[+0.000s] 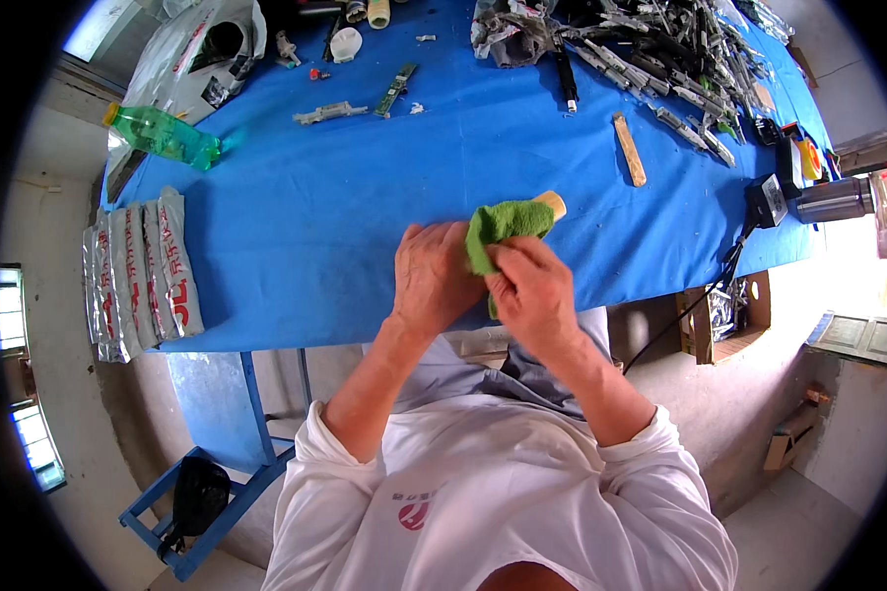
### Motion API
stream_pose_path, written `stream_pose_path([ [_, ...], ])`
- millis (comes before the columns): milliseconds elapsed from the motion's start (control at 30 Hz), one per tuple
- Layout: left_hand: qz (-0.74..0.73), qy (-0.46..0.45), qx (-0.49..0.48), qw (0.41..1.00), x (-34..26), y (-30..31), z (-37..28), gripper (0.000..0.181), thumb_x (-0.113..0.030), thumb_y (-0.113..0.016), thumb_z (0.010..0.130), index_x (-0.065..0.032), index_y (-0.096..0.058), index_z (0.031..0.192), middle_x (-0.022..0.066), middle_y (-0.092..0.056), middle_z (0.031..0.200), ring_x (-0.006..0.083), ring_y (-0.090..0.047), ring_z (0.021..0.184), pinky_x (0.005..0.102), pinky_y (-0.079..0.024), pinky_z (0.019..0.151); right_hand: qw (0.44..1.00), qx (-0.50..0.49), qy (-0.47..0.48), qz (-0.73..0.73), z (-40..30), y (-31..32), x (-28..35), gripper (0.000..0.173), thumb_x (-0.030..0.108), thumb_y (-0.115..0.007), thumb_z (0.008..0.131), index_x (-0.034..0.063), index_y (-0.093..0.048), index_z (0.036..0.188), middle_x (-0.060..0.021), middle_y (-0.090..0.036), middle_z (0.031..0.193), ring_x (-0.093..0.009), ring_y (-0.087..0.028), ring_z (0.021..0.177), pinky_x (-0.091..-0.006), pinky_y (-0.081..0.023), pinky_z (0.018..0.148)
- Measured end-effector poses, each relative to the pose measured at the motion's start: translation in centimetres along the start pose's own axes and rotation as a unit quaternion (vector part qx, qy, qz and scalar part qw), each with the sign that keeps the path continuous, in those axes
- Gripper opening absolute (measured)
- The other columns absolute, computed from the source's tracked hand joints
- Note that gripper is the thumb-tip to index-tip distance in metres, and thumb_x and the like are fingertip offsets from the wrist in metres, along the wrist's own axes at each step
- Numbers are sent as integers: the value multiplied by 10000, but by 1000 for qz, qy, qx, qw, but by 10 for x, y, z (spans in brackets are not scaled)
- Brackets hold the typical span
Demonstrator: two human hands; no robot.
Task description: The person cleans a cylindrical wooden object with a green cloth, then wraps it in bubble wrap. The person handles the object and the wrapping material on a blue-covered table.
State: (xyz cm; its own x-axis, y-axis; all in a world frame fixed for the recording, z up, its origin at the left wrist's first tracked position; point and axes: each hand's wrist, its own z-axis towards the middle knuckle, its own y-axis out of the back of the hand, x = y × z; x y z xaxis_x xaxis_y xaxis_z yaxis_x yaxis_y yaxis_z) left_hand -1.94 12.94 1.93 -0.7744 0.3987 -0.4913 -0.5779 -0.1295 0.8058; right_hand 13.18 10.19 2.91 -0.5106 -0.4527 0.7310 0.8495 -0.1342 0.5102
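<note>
A green terry cloth (514, 221) is draped over a cylindrical piece, whose tan end (552, 205) sticks out at the upper right. My right hand (536, 292) grips the near edge of the cloth between thumb and fingers. Close against the cloth's left side, my left hand (437, 266) is curled around the covered piece, its fingertips hidden. Both hands are above the near edge of the blue-covered table (303, 244). To the right of them lies a flat, worn wooden strip (629, 150).
Silver packets (137, 273) with red print and a green plastic bottle (164, 137) are at left. A small circuit board (397, 90) lies farther back. Thin device parts (658, 59) are heaped at back right. A cabled black box (766, 201) and metal cup (835, 201) stand right.
</note>
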Motion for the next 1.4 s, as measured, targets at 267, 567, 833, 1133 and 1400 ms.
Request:
stream_pose_path([
  [267,3,-11,-17,1000,-7,1,-2,363,-304,-851,700,-57,-663,889,74,-686,805,280,-649,735,406,-445,713,845,-203,-285,403,35,82,-45,184,67,-592,982,25,-638,1155,-33,-672,1001,-85,-634,802,-240,-538,673],
  [567,-18,-13,-36,999,-8,4,1,323,-293,-835,709,-80,-617,817,76,-650,714,287,-623,663,411,-421,664,983,-130,7,-128,25,17,-40,300,44,-690,873,10,-634,1166,-128,-641,1039,-281,-636,901,-340,-519,777],
  [833,-22,-10,-20,1000,-6,7,-2,325,-288,-835,719,-68,-622,827,77,-665,733,279,-637,682,395,-432,678,969,-19,55,-241,19,40,-27,257,95,-656,885,16,-661,1130,-133,-662,1145,-350,-580,1141,-424,-434,972],
  [1133,-27,-23,-32,999,-1,1,-1,309,-270,-814,702,-82,-594,810,85,-639,698,291,-620,654,418,-416,644,983,2,114,-142,12,2,-13,222,31,-621,844,31,-684,1057,-112,-680,1174,-308,-609,1171,-433,-437,1005],
  [1400,-20,-18,-40,999,-5,0,-2,343,-303,-839,704,-85,-584,777,77,-629,709,304,-605,668,400,-407,648,981,-43,82,-170,28,40,-56,221,25,-611,843,36,-686,1051,-103,-691,1143,-290,-614,1177,-450,-423,1031],
])
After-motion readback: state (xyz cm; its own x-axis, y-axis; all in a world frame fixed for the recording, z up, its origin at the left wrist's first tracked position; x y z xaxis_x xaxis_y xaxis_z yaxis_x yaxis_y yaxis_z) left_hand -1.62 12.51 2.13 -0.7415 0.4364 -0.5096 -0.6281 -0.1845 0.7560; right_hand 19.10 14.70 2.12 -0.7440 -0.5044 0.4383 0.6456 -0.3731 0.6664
